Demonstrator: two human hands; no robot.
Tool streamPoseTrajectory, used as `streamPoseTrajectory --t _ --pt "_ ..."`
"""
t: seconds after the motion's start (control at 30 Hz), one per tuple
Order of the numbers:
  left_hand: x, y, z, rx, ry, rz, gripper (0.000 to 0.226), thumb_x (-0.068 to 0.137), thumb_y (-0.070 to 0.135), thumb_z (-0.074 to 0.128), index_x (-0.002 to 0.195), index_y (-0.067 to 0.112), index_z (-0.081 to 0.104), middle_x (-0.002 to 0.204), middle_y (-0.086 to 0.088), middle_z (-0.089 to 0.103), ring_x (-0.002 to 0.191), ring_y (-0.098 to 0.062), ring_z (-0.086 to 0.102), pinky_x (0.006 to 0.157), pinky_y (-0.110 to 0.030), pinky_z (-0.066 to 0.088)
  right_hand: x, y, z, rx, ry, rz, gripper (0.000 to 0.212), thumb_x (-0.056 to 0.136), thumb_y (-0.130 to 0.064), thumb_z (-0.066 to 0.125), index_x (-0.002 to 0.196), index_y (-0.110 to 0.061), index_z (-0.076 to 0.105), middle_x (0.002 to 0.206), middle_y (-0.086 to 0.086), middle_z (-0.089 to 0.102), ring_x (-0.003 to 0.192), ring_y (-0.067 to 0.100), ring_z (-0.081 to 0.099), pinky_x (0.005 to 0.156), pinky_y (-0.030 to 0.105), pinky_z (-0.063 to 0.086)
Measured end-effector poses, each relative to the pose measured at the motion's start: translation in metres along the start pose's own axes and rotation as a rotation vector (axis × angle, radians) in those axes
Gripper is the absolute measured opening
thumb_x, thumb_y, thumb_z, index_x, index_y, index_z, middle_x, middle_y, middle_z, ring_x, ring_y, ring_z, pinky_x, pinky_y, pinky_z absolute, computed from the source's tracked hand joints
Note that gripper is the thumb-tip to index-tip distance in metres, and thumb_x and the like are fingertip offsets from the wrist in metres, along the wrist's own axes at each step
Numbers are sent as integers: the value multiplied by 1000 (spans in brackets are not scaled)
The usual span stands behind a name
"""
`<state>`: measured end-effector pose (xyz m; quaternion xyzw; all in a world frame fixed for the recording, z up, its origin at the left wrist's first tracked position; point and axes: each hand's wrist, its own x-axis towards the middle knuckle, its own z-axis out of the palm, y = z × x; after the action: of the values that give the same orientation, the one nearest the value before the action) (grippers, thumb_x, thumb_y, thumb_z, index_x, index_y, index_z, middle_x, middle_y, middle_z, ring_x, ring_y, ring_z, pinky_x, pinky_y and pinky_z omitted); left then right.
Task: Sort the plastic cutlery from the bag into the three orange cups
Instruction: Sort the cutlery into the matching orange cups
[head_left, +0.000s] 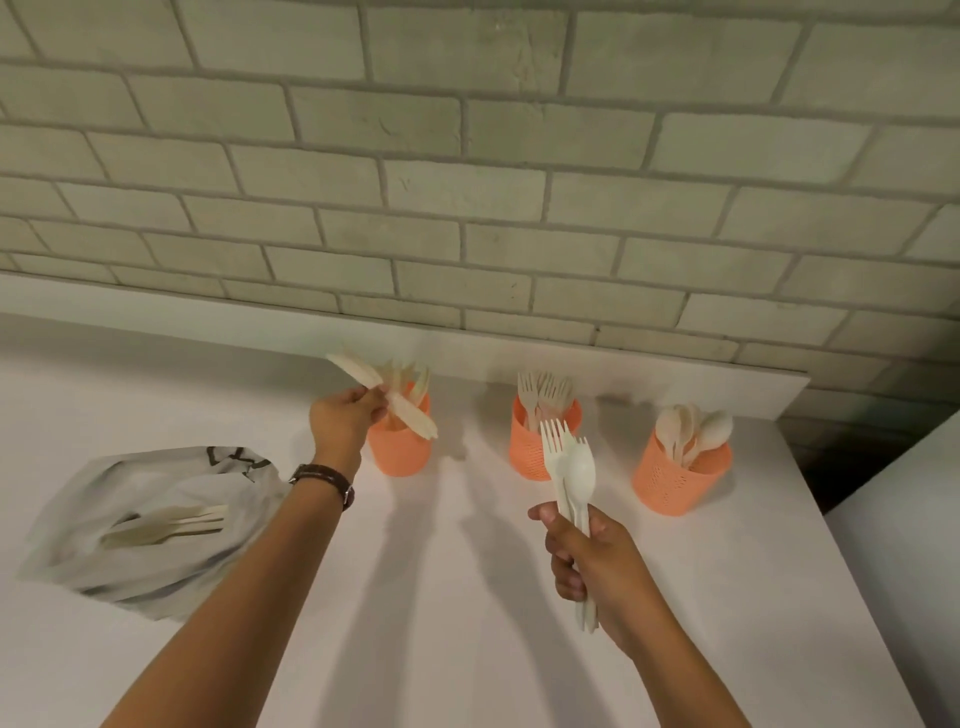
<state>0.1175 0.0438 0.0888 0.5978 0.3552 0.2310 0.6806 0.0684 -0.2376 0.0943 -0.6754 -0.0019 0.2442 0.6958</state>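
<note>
Plastic knife (384, 397), blurred, pinched by left hand (340, 423), partly hides a cup (400, 452); right hand (597, 556) fingers (563, 564) grip fork (553, 441) and spoon (581, 470).

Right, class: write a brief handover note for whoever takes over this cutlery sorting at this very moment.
Left hand grips knives at the left cup, which holds knives.
Right hand grips forks and a spoon.
Middle cup holds forks; right cup holds spoons.
Done: each cup partly filled.
Left: place the held pieces, then sort the few pieces on the bag.
</note>
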Motion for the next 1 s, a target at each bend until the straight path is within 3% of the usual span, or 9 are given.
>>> streamPoseTrajectory --t 0.1,0.27,0.33,0.47,0.53,0.6,0.7,0.8,1.0 --pt "1 10 2 -89 36 16 9 80 11 71 75 7 65 66 -3 65 62 -11 61 64 -14 55 0 2 -2 13 -5 3 16 93 -20 55 94 -8 65 57 0 34 38 10 28 39 19 25" --pt "10 13 -4 74 81 183 19 80 14 71 62 12 65 52 9 65 53 -2 58 66 -21 50 -1 2 -3 53 -60 21 17 93 -9 51 104 -10 64 60 2 37 42 11 29 41 21 26" --pt "9 3 -6 213 31 138 10 78 12 72 83 4 72 78 -10 72 68 -15 60 74 -29 50 -2 2 -4 129 -121 46 26 85 -4 51 108 -8 63 62 4 40 43 13 30 43 22 27" --pt "1 -9 -10 337 35 48 45 76 6 74 118 -3 61 118 -18 65 104 -30 63 82 -30 50 -5 -1 -4 221 -226 39 36 80 -5 52 116 -4 58 68 9 56 47 14 35 48 24 30" --pt "-16 -1 -7 350 79 123 51 79 7 70 127 -2 54 124 -14 61 112 -26 58 90 -27 44 -8 -3 -5 228 -256 18 30 93 -1 43 119 -5 56 73 12 59 48 15 37 50 25 33" --pt "-42 4 -2 313 86 165 49 82 9 67 129 3 53 104 -11 65 98 -22 59 82 -24 44 -11 -1 -7 259 -287 15 31 96 -4 39 123 -5 54 76 13 60 49 16 41 50 26 35" --pt "-84 0 8 239 -85 168 27 83 13 67 109 17 66 89 -11 68 85 -24 64 77 -30 50 -16 0 -10 258 -331 5 32 96 -13 40 126 -10 53 82 14 60 50 22 47 47 28 40" --pt "-129 -8 22 219 -389 128 12 84 16 66 86 27 70 88 11 70 80 -8 63 67 -17 52 -21 -2 -13 240 -339 -12 33 96 -17 39 125 -17 54 83 15 59 41 20 41 41 22 34" --pt "-181 -14 44 175 -645 33 8 81 22 69 84 23 77 86 7 76 78 0 67 69 -10 47 -30 -7 -14 191 -213 -22 24 98 -22 38 118 -10 44 72 15 59 33 12 26 39 17 17"
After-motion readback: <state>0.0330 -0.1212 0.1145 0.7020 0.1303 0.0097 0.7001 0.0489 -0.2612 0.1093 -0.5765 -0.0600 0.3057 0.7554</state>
